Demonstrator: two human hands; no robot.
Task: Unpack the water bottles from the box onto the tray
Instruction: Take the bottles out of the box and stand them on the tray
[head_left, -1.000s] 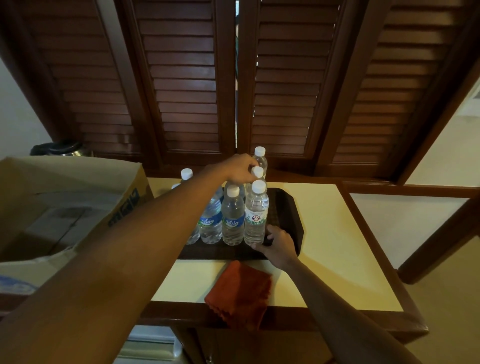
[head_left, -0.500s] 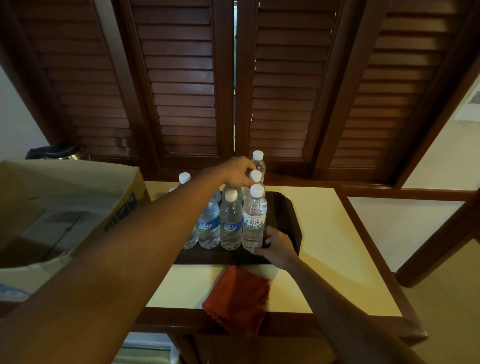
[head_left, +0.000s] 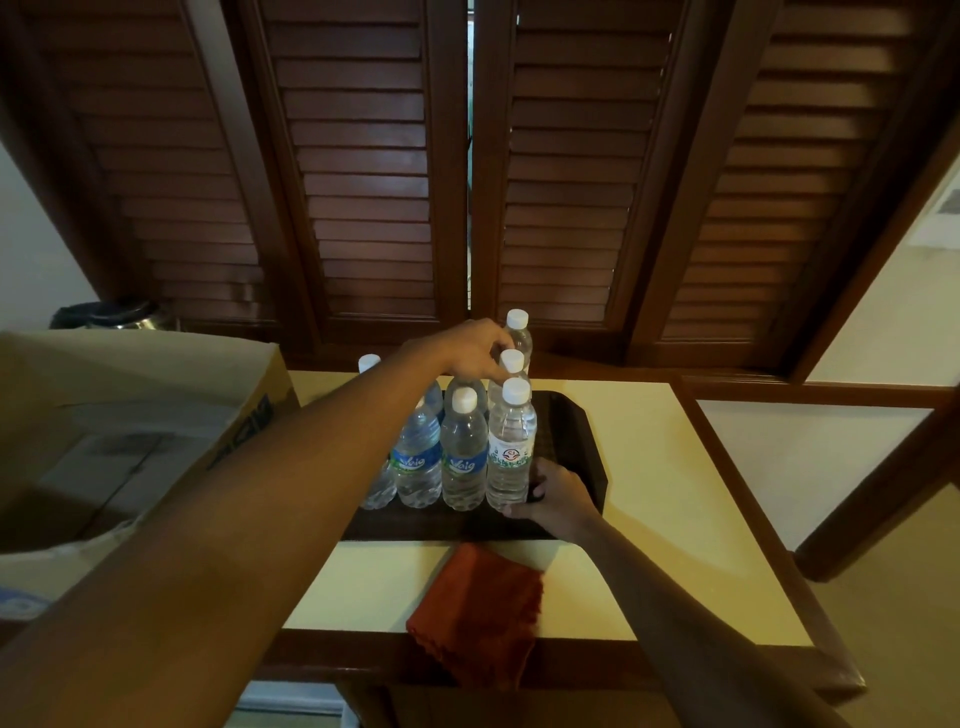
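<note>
- Left hand (head_left: 467, 351) pinched on a clear plastic white-capped bottle (head_left: 464, 387) standing on the dark rectangular tray (head_left: 584, 441).
- Right hand (head_left: 556, 499) at the tray's near edge, fingers touching the green-labelled bottle (head_left: 510, 447); grip unclear.
- Open cardboard box (head_left: 156, 415) left of the tray.

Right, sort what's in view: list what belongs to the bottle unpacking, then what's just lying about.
Belongs to the job:
water bottles
tray
cardboard box
left hand, on the bottle tops
right hand, at the front bottle's base

Just lying about:
orange cloth
dark pot behind the box
</note>
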